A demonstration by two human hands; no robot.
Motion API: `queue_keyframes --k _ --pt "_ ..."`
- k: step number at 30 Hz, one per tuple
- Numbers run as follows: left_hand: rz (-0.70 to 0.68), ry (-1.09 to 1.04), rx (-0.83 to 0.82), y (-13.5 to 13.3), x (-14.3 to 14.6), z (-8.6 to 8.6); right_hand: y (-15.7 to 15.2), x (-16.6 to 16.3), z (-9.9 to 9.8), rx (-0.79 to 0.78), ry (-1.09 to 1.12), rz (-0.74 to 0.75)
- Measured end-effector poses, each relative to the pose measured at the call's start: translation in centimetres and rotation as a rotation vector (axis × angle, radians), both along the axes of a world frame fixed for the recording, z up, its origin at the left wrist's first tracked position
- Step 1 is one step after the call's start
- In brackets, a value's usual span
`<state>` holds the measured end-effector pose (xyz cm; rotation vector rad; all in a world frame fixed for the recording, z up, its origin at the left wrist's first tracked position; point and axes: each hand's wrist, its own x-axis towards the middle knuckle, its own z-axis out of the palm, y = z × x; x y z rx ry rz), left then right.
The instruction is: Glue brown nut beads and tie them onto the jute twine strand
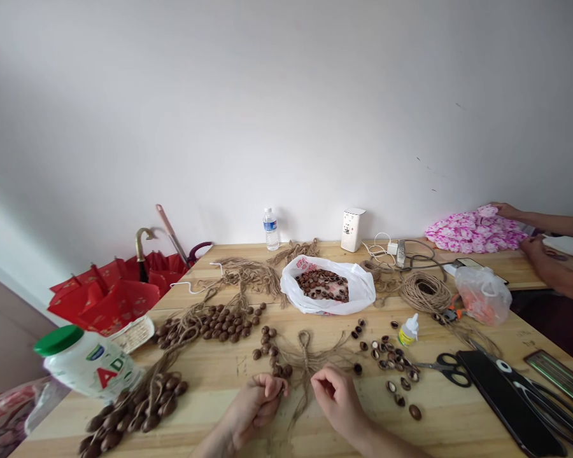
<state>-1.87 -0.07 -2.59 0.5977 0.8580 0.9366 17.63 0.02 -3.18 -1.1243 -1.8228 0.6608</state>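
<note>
A knotted bundle of jute twine [306, 362], with a loop at its top and loose strands fanning out, lies between my hands. My left hand [258, 407] is closed left of it, a small dark piece showing at the fingertips; its kind is unclear. Right of the bundle, my right hand [337, 401] is curled with thumb and fingers together, and whatever they pinch is hidden. Brown round nut shells [268, 340] sit at the ends of the left strands. Hollow half shells [391, 356] lie scattered to the right, near a small glue bottle [409, 331].
A white plastic bag [363, 292] holds more shells. Twine coil [424, 292], scissors [451, 369], black case [501, 394] and larger shears [549, 401] are at right. Strung shells [134, 407] and a green-lidded jar [90, 362] stand left. Another person's hands [539, 254] hold pink-white material [477, 230].
</note>
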Motion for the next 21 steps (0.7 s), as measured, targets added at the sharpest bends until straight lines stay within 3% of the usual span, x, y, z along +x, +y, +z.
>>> queue_keyframes --k 21 --pt "-0.033 -0.092 -0.046 0.42 -0.9 -0.18 0.08 0.0 0.24 -0.016 0.004 0.023"
